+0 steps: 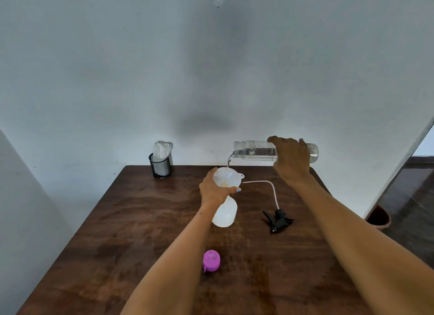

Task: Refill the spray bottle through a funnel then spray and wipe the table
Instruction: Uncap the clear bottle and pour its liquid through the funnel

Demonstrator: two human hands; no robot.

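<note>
A white translucent spray bottle (225, 215) stands on the brown wooden table (141, 221) with a white funnel (227, 177) in its neck. My left hand (215, 191) grips the funnel and the bottle's neck from the left. My right hand (292, 159) holds a clear water bottle (256, 151) tipped on its side above the funnel. A thin stream of water runs from its mouth into the funnel. The black spray head (278, 219) with its clear tube lies on the table to the right of the spray bottle.
A purple cap (211, 260) lies near the table's front middle. A black mesh cup (160, 167) holding white cloth or paper stands at the back left corner against the wall. A brown pot (379, 217) sits on the floor to the right.
</note>
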